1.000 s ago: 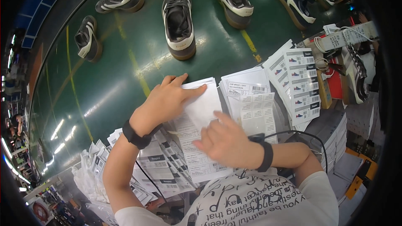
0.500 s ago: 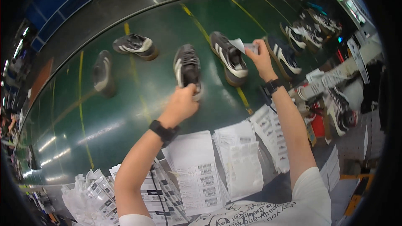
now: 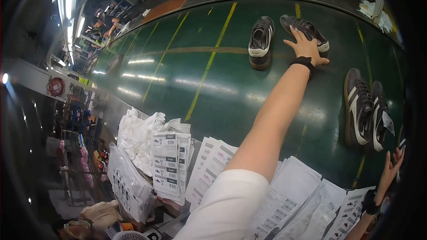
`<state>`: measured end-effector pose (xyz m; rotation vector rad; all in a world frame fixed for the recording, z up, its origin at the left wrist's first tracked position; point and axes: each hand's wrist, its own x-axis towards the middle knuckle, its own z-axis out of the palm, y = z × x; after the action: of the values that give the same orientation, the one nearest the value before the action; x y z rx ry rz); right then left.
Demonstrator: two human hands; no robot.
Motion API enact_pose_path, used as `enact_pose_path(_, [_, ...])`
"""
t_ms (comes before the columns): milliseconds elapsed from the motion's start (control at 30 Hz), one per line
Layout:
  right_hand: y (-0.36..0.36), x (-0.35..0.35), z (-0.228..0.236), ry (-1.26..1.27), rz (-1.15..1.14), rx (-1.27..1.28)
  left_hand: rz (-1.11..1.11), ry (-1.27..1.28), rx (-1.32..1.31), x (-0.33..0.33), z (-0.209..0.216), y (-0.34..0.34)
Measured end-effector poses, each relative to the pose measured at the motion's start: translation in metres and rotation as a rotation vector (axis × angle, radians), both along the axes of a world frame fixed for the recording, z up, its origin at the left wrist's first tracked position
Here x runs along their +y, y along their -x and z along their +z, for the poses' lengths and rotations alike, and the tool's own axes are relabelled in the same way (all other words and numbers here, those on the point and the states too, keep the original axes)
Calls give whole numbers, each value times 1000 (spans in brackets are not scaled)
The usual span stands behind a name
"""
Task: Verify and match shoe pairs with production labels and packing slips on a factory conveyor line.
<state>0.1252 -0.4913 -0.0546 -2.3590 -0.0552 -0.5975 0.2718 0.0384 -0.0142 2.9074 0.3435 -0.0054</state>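
My left hand (image 3: 307,46) reaches across the green belt (image 3: 222,138), fingers spread over a dark sneaker (image 3: 315,30) with a pale toe or heel part. Whether its fingertips touch the shoe cannot be made out. Left of it lies another dark sneaker (image 3: 261,40) with white stripes and a brown sole. At the right, two dark striped sneakers lie side by side: a nearer-left one (image 3: 357,106) and one (image 3: 379,111) with a white paper slip (image 3: 388,123) on it. My right hand (image 3: 390,169) is just below this pair, fingers apart and holding nothing visible.
Sheets of printed labels (image 3: 165,164) and papers (image 3: 289,182) line the belt's near edge. Crumpled white paper (image 3: 141,133) is heaped at the left. A brown board (image 3: 171,8) lies beyond the far edge. People work far off at the upper left.
My view has swung left. My left hand has let go of the striped sneaker and moved to another farther off. The white slip has left my right hand and is on a sneaker.
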Motion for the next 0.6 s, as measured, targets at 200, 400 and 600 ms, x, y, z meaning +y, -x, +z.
enact_pose_path(200, [95, 44, 30, -177, -33, 122, -60, -241, -10, 39, -1, 31])
enact_pose_path(400, [171, 78, 48, -372, -61, 130, -20, -90, 80, 112, 10, 92])
enact_pose_path(600, [270, 110, 85, -305, -34, 325, -315, 41, 66, 85, 53, 127])
